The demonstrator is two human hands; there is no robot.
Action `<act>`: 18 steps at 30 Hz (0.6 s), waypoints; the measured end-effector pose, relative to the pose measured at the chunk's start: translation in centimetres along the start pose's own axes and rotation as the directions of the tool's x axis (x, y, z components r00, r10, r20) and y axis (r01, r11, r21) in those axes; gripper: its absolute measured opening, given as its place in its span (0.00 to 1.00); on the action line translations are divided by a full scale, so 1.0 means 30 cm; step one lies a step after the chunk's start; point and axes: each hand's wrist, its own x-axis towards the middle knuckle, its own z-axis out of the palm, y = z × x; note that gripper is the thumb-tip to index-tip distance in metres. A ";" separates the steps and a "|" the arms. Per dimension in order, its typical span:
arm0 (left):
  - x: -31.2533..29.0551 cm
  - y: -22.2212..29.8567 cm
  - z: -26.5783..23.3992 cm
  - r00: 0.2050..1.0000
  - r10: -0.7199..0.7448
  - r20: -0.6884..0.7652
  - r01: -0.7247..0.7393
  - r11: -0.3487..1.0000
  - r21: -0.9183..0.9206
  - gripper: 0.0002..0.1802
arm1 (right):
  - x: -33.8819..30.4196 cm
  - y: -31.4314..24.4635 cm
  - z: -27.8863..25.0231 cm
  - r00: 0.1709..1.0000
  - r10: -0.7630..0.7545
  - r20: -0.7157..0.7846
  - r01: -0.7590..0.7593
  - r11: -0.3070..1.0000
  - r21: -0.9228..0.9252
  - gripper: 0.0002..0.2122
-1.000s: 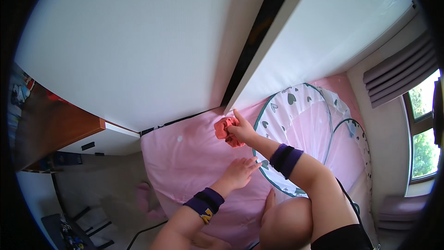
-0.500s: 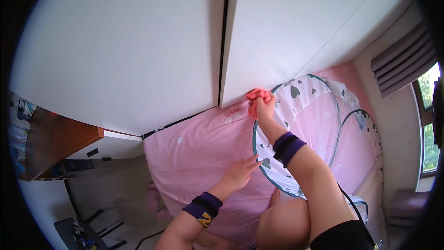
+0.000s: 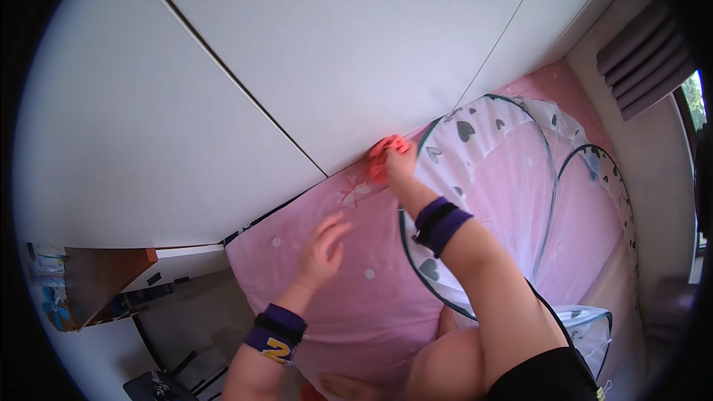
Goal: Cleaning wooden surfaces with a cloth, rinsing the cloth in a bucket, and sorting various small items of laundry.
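Note:
A crumpled coral-red cloth point(image 3: 380, 160) is bunched under my right hand point(image 3: 402, 165), whose fingers are closed on it. The cloth presses against the lower part of a white cabinet panel point(image 3: 349, 59), just above the pink bed sheet point(image 3: 356, 252). My left hand point(image 3: 321, 252) hovers over the sheet with its fingers apart and slightly blurred, holding nothing. Beside my right forearm stands a white mesh net tent point(image 3: 464, 134) with grey hearts and a dark green edge. Purple wristbands wrap both my wrists.
At the lower left a brown wooden desk point(image 3: 104, 278) holds a small blue fan point(image 3: 56, 312). A dark chair point(image 3: 160, 386) stands below it. Grey curtain folds point(image 3: 642, 59) hang by the window at the right. My bare foot point(image 3: 349, 386) rests on the bed.
My right hand has moved left along the panel with the cloth. My left hand has lifted off the net's edge and shifted left. The view has tilted, and the panel gap now runs diagonally.

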 end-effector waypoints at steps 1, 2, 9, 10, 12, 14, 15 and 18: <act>0.024 0.010 -0.050 1.000 -0.003 -0.031 0.005 0.997 0.072 0.26 | -0.007 -0.066 0.001 0.999 0.047 -0.020 -0.047 0.999 -0.003 0.19; 0.060 0.023 -0.066 0.998 0.006 -0.058 0.002 0.991 0.131 0.28 | 0.030 -0.087 -0.011 0.998 0.047 -0.030 -0.046 0.999 0.019 0.19; 0.295 0.130 0.056 0.990 -0.060 -0.128 0.030 0.974 -0.226 0.36 | 0.183 0.206 -0.059 0.978 -0.191 -0.087 0.188 0.981 -0.044 0.13; 0.182 0.049 -0.079 0.971 -0.177 -0.163 0.157 0.979 -0.128 0.36 | -0.162 0.110 0.117 0.956 0.223 0.193 -0.226 0.974 -0.006 0.13; 0.228 0.084 -0.046 0.973 -0.173 -0.151 0.146 0.974 -0.175 0.36 | -0.130 0.143 0.084 0.997 -0.046 0.057 0.062 0.943 -0.326 0.12; 0.213 0.070 -0.076 0.979 -0.117 -0.166 0.111 0.993 -0.044 0.37 | -0.129 0.084 0.071 0.976 0.099 0.194 -0.061 0.979 -0.196 0.12; 0.220 0.064 -0.073 0.980 -0.118 -0.163 0.110 0.993 -0.052 0.37 | -0.095 0.053 0.033 0.929 0.202 0.311 -0.184 0.979 -0.088 0.13; 0.259 0.075 -0.071 0.984 -0.093 -0.150 0.083 0.994 -0.070 0.37 | 0.007 0.074 -0.005 0.994 -0.106 -0.025 0.104 0.992 -0.067 0.08</act>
